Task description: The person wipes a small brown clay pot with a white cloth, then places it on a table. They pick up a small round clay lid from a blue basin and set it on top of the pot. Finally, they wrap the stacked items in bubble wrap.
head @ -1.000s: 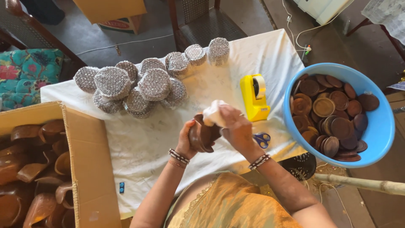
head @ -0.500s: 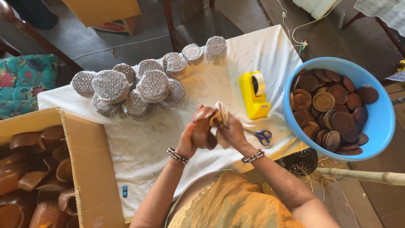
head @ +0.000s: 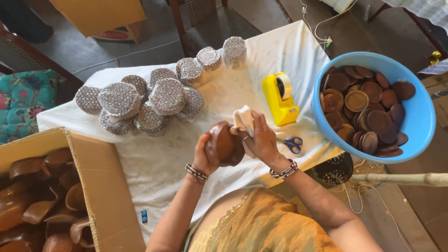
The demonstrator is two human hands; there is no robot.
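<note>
My left hand [head: 203,151] grips a round brown wooden pot [head: 223,143] above the white-clothed table [head: 158,163]. Against the pot's right side my right hand [head: 261,140] presses a small white cloth [head: 242,119]. Both wrists wear bead bracelets. A blue basin [head: 427,123] at my right holds several brown wooden lids. A yellow tape dispenser [head: 280,99] stands just beyond my right hand, with blue-handled scissors [head: 292,143] lying beside my right wrist.
Several bubble-wrapped round bundles [head: 158,95] are heaped at the table's far side. An open cardboard box [head: 88,186] of brown wooden cups sits at my left. A chair [head: 205,18] stands beyond the table. A wooden stick [head: 401,179] lies at the right.
The pot has been turned in my hands, and my right hand with the white cloth has shifted over its side. The view sits slightly differently.
</note>
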